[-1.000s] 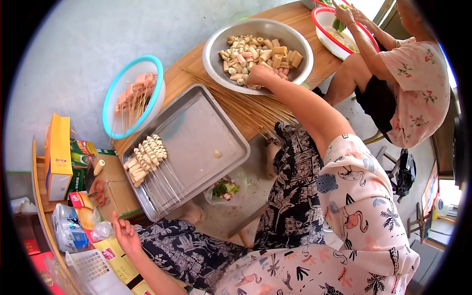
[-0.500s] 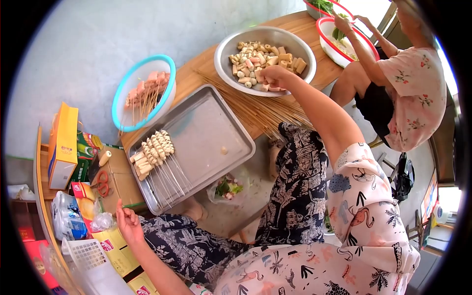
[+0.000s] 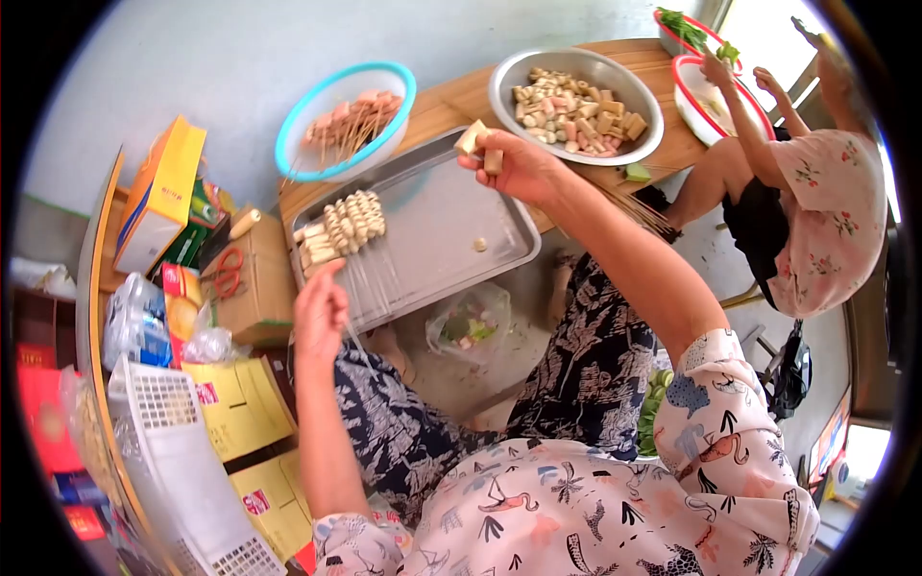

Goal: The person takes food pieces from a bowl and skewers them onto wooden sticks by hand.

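My right hand (image 3: 523,168) is closed on pale, tube-like food pieces (image 3: 472,137), raised over the back right edge of the metal tray (image 3: 451,216). At the tray's left end lie skewers of folded food (image 3: 353,221), their thin sticks pointing toward me. My left hand (image 3: 322,309) is at the tray's front left corner with fingers curled; a thin stick (image 3: 360,348) shows below its fingers. Behind the tray, a metal bowl (image 3: 645,84) holds many cut pieces. Loose bamboo sticks (image 3: 629,206) lie partly hidden behind my right forearm.
A blue-rimmed basket (image 3: 403,91) of pink skewers stands at the back left. Red scissors (image 3: 228,272) lie on a cardboard box (image 3: 264,278) at left. A plastic bag (image 3: 471,324) sits below the tray. At right, another person (image 3: 826,211) handles greens over red-rimmed basins (image 3: 687,91).
My right hand has left the metal bowl and come over the tray with food pieces. My left hand has moved up to the tray's corner. The whole view has shifted.
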